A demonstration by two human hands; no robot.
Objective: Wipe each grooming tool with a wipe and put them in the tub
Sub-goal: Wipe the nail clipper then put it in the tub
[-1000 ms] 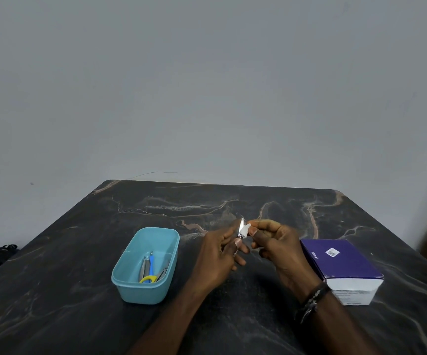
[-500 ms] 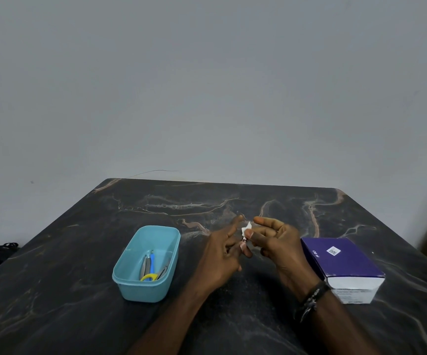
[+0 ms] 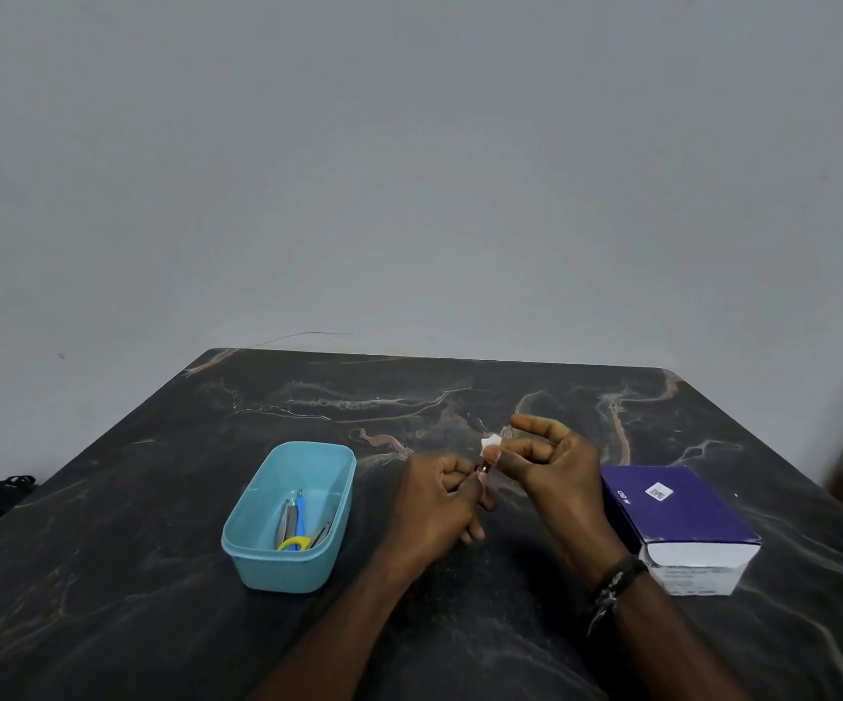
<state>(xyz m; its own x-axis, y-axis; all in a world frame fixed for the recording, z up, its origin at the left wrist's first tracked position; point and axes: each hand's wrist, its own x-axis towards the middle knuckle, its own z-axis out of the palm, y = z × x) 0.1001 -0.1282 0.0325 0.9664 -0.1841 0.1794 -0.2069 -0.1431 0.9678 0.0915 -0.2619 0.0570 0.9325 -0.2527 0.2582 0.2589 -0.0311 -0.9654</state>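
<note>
Over the middle of the dark marble table (image 3: 156,624), my left hand (image 3: 434,503) is closed around a small metal grooming tool (image 3: 483,469); only its tip shows between the fingers. My right hand (image 3: 551,473) pinches a small white wipe (image 3: 491,441) between thumb and forefinger, pressed at the tool's tip. A light blue tub (image 3: 257,564) stands to the left of my hands and holds several tools (image 3: 298,523), one with a blue handle and a yellow loop.
A purple and white box (image 3: 682,518) lies to the right of my right wrist. The table's far edge meets a plain grey wall. A dark object sits off the table's left edge.
My left fingers have curled shut around the tool, which showed more of its metal a second ago. My right hand with the wipe has shifted slightly up along the tool.
</note>
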